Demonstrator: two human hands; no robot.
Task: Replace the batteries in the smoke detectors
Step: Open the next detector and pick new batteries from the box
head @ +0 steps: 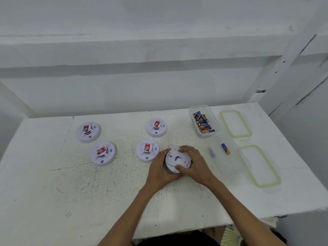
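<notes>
So that its back can seemingly be opened, the smoke detector (178,159) is gripped by curled fingers (186,149) of left hand (159,172) and right hand (196,165).

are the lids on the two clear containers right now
No, the far lid and the near lid lie flat on the table, right of the open far container and near container.

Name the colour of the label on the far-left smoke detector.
The label is red, seen in the head view.
</notes>
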